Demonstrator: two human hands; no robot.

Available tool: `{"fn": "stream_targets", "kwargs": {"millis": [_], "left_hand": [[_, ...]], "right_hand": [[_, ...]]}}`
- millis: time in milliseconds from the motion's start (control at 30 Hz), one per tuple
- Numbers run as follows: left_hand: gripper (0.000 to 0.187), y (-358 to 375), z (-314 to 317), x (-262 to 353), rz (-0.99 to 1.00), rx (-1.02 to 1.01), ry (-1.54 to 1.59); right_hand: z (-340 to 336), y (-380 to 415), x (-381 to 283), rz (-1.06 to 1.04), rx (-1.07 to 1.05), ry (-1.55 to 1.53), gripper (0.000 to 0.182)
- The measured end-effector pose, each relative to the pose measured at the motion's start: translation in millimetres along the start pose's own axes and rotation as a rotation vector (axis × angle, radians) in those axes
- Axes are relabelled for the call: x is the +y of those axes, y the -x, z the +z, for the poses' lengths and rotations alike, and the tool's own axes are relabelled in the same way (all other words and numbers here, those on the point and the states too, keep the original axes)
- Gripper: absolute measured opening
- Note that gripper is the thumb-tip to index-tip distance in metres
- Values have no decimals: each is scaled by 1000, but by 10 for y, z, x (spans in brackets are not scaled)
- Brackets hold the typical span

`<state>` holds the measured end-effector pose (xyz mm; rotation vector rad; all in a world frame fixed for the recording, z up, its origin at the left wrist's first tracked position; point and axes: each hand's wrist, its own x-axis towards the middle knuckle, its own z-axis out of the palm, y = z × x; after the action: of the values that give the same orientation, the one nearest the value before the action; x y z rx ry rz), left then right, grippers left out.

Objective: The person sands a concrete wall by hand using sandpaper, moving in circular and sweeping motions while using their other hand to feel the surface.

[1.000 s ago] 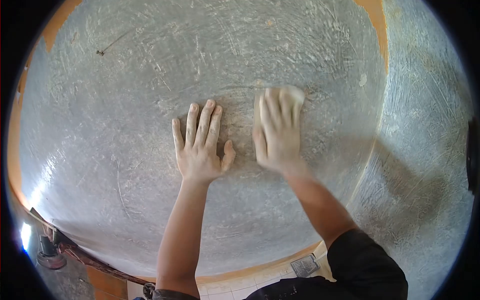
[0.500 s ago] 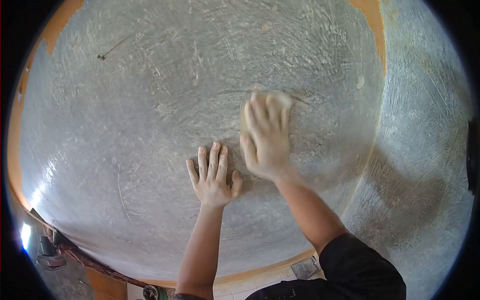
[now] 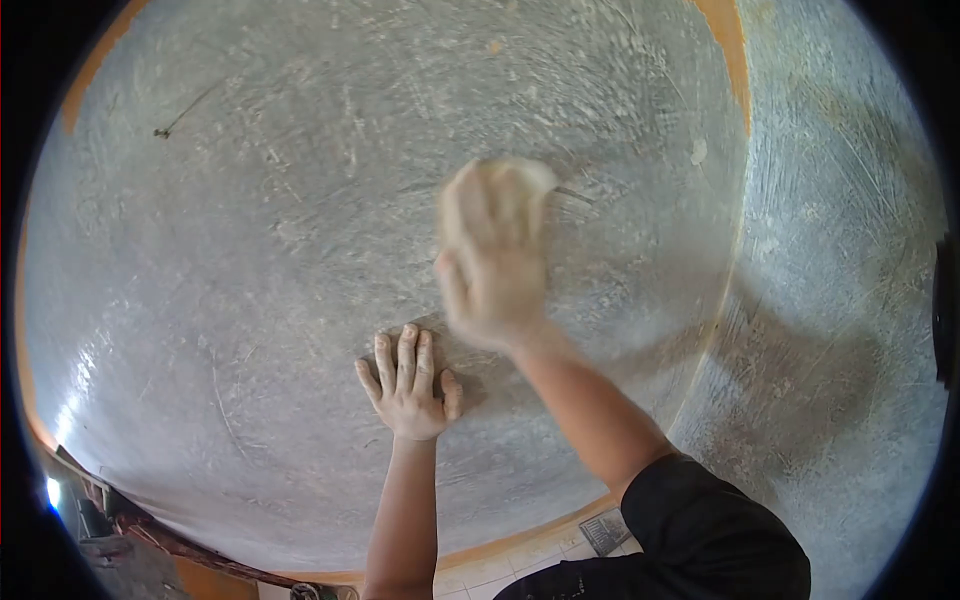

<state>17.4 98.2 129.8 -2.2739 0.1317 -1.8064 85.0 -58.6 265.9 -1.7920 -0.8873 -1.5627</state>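
My right hand (image 3: 497, 285), smeared by motion, presses a pale beige sheet (image 3: 541, 174) flat against a grey, scratched wall surface (image 3: 300, 250). The sheet may be sandpaper or a cloth; its edges show beyond the fingers, and most of it lies hidden under the hand. Lower and to the left, my left hand (image 3: 408, 395) rests on the same surface. Its fingers are stretched out and whitish with dust, its thumb stands apart, and it holds nothing.
An orange-brown border (image 3: 725, 45) runs along parts of the surface's edge. Another grey wall face (image 3: 830, 250) meets it at a corner on the right. Below are pale floor tiles (image 3: 490, 567), a grey grid-patterned object (image 3: 604, 531) and dark clutter (image 3: 140, 527) at lower left.
The view has shifted slightly, carrying the wall marks leftward. My right hand and the sheet have slid a little upward on the wall. My left hand stays flat on the surface.
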Motion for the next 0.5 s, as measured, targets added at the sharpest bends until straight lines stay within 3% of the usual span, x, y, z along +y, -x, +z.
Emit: {"fn": "stream_targets", "kwargs": {"millis": [67, 133, 167, 233, 267, 367, 400, 467, 500], "left_hand": [[59, 35, 10, -8, 0, 4, 30], [59, 74, -6, -6, -15, -6, 22], [53, 105, -2, 4, -41, 5, 20], [59, 224, -14, -1, -11, -47, 11], [62, 236, 0, 1, 5, -66, 8], [63, 233, 31, 99, -17, -53, -52], [63, 242, 40, 135, -29, -45, -41], [63, 246, 69, 168, -51, -22, -25], [63, 259, 85, 183, -58, -9, -8]], "right_hand": [[62, 573, -130, -82, -215, -65, 57], [156, 1248, 73, -46, -117, -51, 54], [60, 1543, 257, 112, -227, -56, 55], [3, 1975, 647, 456, -165, 14, 59], [41, 2062, 769, 645, 11, 90, 62], [-69, 1392, 897, 863, 280, -107, 62], [-62, 1277, 897, 959, 41, -184, 64], [-27, 1023, 656, 794, -39, -132, 63], [12, 900, 486, 540, 113, 0, 61]]}}
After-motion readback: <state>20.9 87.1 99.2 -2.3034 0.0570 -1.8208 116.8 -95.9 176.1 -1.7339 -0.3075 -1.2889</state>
